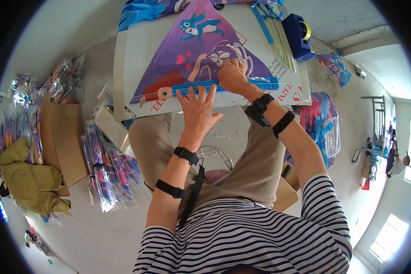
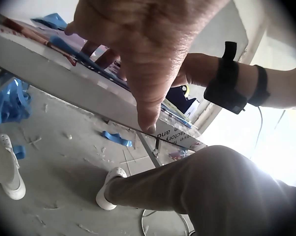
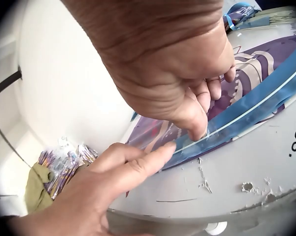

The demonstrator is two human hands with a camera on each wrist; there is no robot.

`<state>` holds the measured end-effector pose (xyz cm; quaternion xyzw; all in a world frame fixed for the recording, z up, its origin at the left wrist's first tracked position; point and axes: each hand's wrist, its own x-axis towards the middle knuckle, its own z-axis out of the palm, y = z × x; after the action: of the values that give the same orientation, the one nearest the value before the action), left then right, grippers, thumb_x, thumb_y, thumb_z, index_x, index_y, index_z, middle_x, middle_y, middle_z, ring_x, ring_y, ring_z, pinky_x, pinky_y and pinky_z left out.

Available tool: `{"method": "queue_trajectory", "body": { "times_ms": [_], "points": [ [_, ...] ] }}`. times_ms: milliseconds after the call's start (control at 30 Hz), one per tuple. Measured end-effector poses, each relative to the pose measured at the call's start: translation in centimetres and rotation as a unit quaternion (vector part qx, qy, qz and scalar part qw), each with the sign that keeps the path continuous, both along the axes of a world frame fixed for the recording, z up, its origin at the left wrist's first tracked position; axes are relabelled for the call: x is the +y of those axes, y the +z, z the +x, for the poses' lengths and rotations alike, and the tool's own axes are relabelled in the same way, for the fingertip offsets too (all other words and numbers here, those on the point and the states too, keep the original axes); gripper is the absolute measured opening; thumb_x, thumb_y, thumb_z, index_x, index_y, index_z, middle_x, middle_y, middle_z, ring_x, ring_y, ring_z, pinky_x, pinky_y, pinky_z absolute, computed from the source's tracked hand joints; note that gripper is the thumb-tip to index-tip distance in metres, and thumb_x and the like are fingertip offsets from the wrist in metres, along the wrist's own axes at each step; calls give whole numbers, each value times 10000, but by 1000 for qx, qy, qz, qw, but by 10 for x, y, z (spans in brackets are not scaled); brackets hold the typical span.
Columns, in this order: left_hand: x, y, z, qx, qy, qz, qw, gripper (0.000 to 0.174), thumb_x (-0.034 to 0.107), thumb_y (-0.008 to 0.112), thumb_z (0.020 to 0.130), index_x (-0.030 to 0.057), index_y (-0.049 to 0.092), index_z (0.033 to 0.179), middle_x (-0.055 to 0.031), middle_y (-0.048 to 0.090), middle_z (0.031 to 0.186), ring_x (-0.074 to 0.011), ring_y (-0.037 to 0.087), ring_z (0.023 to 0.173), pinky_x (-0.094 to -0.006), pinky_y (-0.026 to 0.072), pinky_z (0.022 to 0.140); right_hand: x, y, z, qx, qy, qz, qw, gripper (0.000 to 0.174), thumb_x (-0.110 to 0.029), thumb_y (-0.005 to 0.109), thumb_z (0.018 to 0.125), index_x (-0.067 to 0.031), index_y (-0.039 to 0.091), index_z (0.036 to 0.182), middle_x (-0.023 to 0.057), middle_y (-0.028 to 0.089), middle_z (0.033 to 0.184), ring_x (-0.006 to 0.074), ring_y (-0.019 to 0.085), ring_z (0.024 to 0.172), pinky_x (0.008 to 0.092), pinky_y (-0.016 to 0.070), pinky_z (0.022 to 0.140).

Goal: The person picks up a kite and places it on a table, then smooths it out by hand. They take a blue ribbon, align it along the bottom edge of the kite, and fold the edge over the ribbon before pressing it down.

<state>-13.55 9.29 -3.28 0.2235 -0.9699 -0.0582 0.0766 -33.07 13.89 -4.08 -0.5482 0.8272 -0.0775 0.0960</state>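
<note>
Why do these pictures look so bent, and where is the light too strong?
Head view: strong fisheye curving, dark rounded corners, and a window at lower right blown out white; left wrist view: white glare at right, hazing the trouser leg, with the left hand shaded; right wrist view: upper left nearly white, the right hand darker.

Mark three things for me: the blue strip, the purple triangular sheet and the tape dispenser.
Blue strip (image 3: 249,113), right wrist view: its middle stretch.
Purple triangular sheet (image 1: 198,48), head view: plain purple print near its middle.
Tape dispenser (image 1: 295,37), head view: its dark blue body.
</note>
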Motion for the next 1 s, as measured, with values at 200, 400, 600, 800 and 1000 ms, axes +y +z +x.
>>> {"method": "queue_trajectory", "body": {
  "times_ms": [200,400,600,800,1000],
  "points": [
    [0,3,-2,-24,-12,-10,1000,943,587,867,662,308,496,1482,-107,542,1332,-408,492,1268,-748,271,1086,-2,-5,1,27,-13,6,1000,183,-109,655,778,-26,785,876,141,618,1105,357,518,1120,508,420,889],
    [0,2,-2,4,-12,-14,1000,906,565,887,637,266,557,1427,-103,524,1289,-399,497,1236,-761,272,1087,0,-1,0,13,-81,36,996,184,-188,705,765,-92,804,887,116,644,1086,362,517,1152,517,425,926],
    [2,0,-1,22,-10,-16,1000,885,544,893,638,251,574,1410,-108,531,1281,-403,506,1222,-756,281,1078,9,1,-1,-130,-259,36,956,191,-302,810,717,-199,828,877,53,754,987,316,640,1077,495,490,884],
    [3,1,-1,31,-9,-16,999,875,528,898,637,243,582,1401,-113,538,1281,-405,510,1219,-756,291,1065,25,-5,-8,-86,-320,-71,941,197,-259,813,711,-184,808,893,46,766,955,275,707,959,455,523,822],
    [3,1,0,35,-11,-14,999,875,510,901,635,241,570,1400,-118,538,1286,-409,504,1228,-758,289,1060,59,6,34,46,-106,-130,985,231,-107,746,772,-127,756,1002,68,693,1078,298,593,1167,462,453,950]
  ]
}}
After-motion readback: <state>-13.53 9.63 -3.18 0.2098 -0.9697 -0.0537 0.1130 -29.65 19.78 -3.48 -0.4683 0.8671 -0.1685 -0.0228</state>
